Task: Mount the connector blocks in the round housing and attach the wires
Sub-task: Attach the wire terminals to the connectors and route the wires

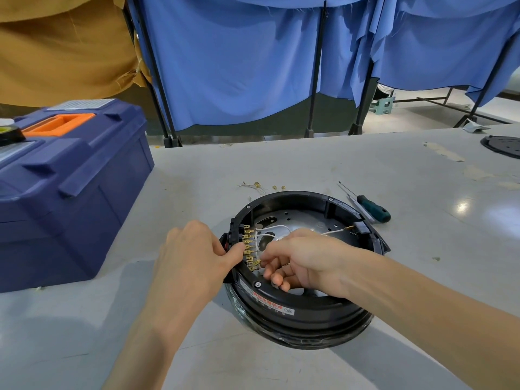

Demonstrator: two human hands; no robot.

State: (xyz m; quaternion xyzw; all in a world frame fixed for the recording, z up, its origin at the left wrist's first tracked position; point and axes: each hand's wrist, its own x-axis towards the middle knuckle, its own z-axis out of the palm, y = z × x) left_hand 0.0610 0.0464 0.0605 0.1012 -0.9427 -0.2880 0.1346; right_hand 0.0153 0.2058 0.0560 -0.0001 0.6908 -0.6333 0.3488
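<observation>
The round black housing (318,304) lies open side up on the grey table, a silver plate inside it. A black connector block (235,235) with a row of brass terminals (248,246) sits on its left inner wall. My left hand (194,249) grips the block and rim from outside, thumb over the edge. My right hand (298,256) reaches inside, fingers curled, pinching a white wire end at the lower terminals. White wires (277,228) loop across the plate; another white wire (336,231) runs to the right wall.
A blue toolbox (70,181) with an orange handle stands at the left. A green-handled screwdriver (371,209) lies behind the housing at the right. Loose brass terminals (260,186) are scattered behind it. A black round part (503,146) sits at the far right edge.
</observation>
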